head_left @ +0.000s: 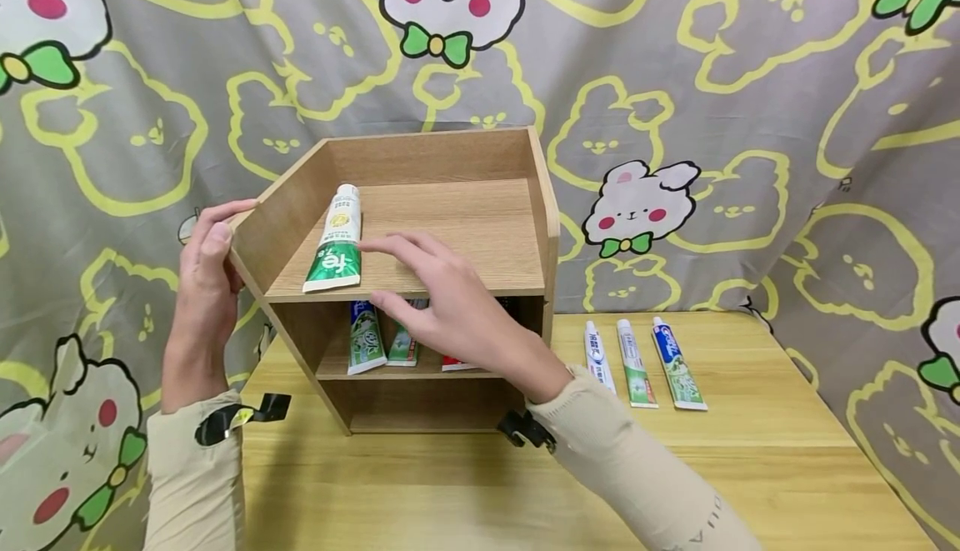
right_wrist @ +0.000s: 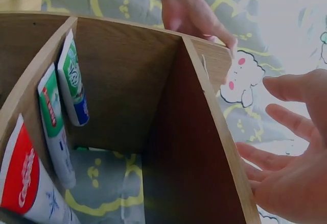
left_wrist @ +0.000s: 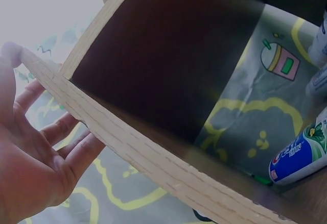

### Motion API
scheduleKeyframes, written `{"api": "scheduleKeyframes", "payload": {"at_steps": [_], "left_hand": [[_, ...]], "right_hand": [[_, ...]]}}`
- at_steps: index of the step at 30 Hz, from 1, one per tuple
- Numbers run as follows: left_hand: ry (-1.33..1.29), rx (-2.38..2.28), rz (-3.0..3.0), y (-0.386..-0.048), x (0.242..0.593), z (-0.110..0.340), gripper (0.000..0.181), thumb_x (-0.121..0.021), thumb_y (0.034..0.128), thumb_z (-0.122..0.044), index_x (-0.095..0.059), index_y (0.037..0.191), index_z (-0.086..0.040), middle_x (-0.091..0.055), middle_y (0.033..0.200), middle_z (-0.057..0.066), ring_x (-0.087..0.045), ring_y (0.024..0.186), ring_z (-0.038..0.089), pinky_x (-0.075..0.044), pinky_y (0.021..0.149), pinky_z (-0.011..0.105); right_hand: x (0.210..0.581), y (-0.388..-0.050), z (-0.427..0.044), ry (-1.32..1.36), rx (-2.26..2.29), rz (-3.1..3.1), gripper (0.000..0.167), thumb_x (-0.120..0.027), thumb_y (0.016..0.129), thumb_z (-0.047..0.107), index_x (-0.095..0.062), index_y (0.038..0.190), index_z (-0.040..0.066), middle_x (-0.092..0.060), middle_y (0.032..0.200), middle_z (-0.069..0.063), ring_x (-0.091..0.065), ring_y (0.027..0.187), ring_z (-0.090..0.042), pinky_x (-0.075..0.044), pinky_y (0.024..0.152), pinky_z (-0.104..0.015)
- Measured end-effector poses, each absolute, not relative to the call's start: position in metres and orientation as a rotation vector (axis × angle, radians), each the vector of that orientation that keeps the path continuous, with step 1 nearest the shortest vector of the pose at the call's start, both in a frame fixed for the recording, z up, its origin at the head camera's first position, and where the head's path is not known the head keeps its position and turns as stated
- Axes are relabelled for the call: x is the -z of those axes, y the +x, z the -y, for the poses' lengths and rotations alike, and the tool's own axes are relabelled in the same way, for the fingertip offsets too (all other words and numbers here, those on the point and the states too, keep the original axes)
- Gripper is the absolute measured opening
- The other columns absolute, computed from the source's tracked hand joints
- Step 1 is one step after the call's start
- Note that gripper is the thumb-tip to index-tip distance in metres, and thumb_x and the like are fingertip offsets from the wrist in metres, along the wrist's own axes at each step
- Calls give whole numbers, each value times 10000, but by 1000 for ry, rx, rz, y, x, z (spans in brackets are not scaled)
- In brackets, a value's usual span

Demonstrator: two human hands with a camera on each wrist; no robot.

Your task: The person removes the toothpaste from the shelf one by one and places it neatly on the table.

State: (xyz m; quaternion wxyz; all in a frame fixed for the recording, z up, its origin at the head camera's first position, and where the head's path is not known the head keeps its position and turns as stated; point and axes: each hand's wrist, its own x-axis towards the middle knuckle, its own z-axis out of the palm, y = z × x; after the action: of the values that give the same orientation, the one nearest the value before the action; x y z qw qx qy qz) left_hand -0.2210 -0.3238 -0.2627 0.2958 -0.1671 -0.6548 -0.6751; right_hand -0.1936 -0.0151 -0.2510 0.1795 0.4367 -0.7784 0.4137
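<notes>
The left hand (head_left: 204, 288) grips the side wall of the wooden shelf (head_left: 457, 209). The right hand (head_left: 453, 297), fingers loosely extended and released, is at the green-and-white tube (head_left: 337, 238) on the top level, partly hiding the tubes (head_left: 366, 338) below.

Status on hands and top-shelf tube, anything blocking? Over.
Left hand touching side panel. Right hand open beside green-and-white tube, contact unclear. Tube lying on top shelf. No obstruction visible between right hand and tube.
</notes>
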Motion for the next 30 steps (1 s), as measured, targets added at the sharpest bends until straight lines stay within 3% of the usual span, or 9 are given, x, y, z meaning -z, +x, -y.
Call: {"api": "scheduleKeyframes", "payload": {"at_steps": [13,21,26,30], "left_hand": [[-420,1778,1762,-220,262,322,422,-496,989,-254,-644,1334,-62,-517,1242,166,-508,989,297,-433,709,332],[-429,1808,1735,-220,263,322,427,-510,975,-248,-647,1329,-51,-517,1202,184,-499,929,305,-437,642,310],[-457,1814,1744,-220,262,323,426,-499,992,-250,-633,1340,-45,-520,1205,179,-513,927,294,-464,648,298],[-466,1806,1762,-219,262,324,423,-486,1004,-258,-627,1346,-51,-518,1229,165,-517,957,284,-479,674,295]], "right_hand": [[235,-213,56,1167,-1004,2385,477,-652,1011,339,-557,1467,237,-502,1483,-79,-474,1344,-179,-447,1050,-404],[230,-225,80,1112,-961,2532,477,-616,1021,384,-540,1478,269,-511,1469,-81,-449,1327,-240,-438,1018,-403],[230,-232,94,1046,-899,2605,463,-595,1021,429,-558,1461,288,-563,1460,-12,-419,1383,-248,-382,1091,-416],[227,-236,104,1020,-750,2660,441,-564,1021,459,-592,1431,298,-617,1397,91,-440,1340,-220,-328,1081,-340]]}}
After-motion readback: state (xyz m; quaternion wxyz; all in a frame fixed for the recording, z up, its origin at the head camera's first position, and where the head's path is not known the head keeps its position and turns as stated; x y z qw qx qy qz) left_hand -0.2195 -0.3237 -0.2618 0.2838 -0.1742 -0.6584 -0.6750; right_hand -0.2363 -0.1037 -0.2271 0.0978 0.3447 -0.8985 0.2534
